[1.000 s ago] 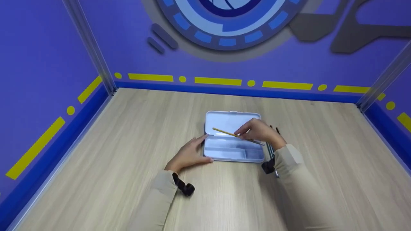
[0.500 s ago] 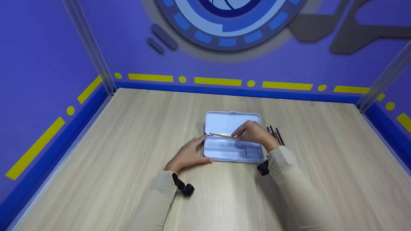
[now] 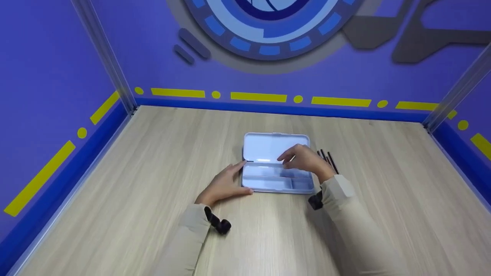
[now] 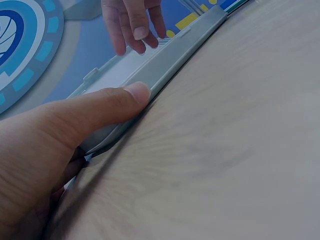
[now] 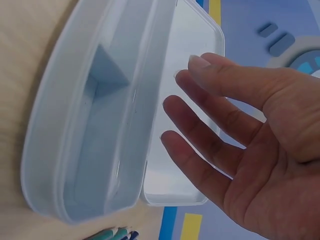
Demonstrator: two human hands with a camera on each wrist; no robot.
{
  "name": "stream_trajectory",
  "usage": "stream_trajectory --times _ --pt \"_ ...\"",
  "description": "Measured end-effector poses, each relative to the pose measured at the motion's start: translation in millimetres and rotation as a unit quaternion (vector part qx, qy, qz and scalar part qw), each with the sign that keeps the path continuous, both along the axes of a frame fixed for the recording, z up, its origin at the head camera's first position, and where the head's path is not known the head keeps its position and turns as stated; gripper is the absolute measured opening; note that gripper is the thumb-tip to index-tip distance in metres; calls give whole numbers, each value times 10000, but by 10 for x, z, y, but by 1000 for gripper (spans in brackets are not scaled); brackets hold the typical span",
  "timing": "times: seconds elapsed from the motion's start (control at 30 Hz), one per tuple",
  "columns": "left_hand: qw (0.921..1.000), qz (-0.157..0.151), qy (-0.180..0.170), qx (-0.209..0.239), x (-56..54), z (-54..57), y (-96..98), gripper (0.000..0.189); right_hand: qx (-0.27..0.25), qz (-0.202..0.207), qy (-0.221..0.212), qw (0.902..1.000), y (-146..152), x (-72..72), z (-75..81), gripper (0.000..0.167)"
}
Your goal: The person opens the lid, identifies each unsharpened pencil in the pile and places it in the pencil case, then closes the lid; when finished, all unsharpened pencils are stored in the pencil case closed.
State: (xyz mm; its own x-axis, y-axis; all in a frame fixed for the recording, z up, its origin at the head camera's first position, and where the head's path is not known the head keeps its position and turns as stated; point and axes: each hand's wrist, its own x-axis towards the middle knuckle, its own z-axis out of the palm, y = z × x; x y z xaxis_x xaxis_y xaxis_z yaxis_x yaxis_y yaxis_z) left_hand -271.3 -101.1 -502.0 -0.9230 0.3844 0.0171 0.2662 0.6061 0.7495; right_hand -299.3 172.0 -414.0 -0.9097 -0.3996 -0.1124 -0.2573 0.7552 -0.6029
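A pale white-blue pencil box (image 3: 264,147) lies open on the table, its lid laid back. My left hand (image 3: 224,186) holds the left end of the box, thumb at the front edge and fingers toward the hinge. In the left wrist view that thumb (image 4: 117,102) presses the outer front wall. Over the back compartment hovers my right hand (image 3: 305,158). Its fingers (image 5: 192,135) are spread and loosely bent, with nothing between them in the right wrist view. The yellow pencil from the earlier frames cannot be made out.
Several dark-tipped pencils (image 3: 333,163) lie right of the box, partly behind the right wrist; their green and blue ends (image 5: 107,234) show in the right wrist view. The wooden table (image 3: 153,153) meets blue-purple walls (image 3: 245,84) at the back and sides.
The right hand brought the yellow pencil leftward over the back compartment and let go of it; its fingers are now parted. The left hand stays at the box.
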Motion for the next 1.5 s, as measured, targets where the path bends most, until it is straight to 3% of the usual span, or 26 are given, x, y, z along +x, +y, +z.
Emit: stream_trajectory --times 0.2,0.53,1.0,1.3,1.5 --pt "9999 60 -86 13 14 7 -11 102 124 -2 -36 9999 140 14 30 25" --pt "9999 -75 69 -90 -3 -15 -5 100 121 -164 92 9998 535 59 35 28" --pt "9998 -109 79 -131 -11 -10 -9 102 298 -745 -1 9968 1099 164 -11 38" --pt "9998 -93 107 -113 -17 -22 -9 101 462 -973 -373 9935 1331 215 -91 44" --pt "9998 -106 121 -96 -16 -26 -15 101 317 -911 -714 9928 1455 246 -146 49"
